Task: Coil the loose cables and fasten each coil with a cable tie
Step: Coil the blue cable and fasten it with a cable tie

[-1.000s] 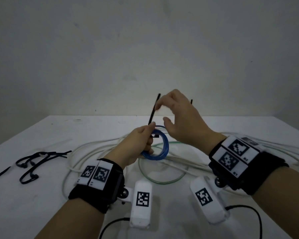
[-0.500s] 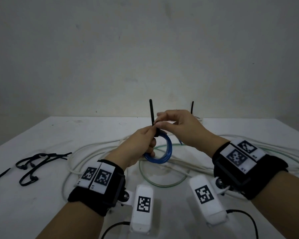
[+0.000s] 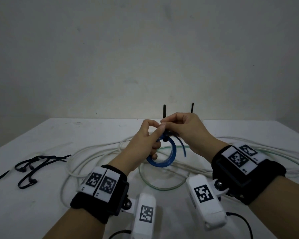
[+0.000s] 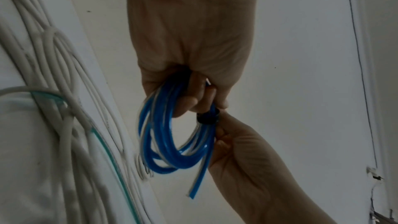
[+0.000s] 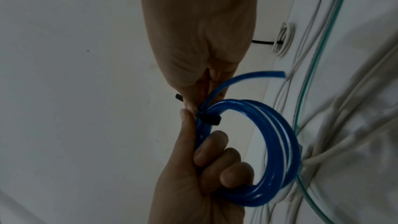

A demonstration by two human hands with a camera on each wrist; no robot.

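Note:
A small blue cable coil (image 3: pixel 169 157) hangs in the air over the table, with a loose end (image 3: pixel 182 150) curving off to its right. My left hand (image 3: pixel 155 133) grips the coil's left side, fingers curled through it. A black cable tie (image 3: pixel 165 136) is wrapped round the top of the coil, and its tail (image 3: pixel 164 112) stands straight up. My right hand (image 3: pixel 164 124) pinches the tie just above the coil. In the wrist views the tie's band (image 5: pixel 207 118) (image 4: pixel 207 117) sits snug on the blue strands (image 5: pixel 280 142) (image 4: pixel 155 142).
Long white cables (image 3: pixel 93 156) and a clear green tube loop (image 3: pixel 162 187) lie spread on the white table (image 3: pixel 41 204). Spare black cable ties (image 3: pixel 33 168) lie at the left. A tied white coil (image 5: pixel 283 40) sits behind my right hand, its tie tail (image 3: pixel 192 107) sticking up.
My right hand came down from high on the tie's tail to the base at the coil. The tail now stands upright. My left hand lifted the coil slightly.

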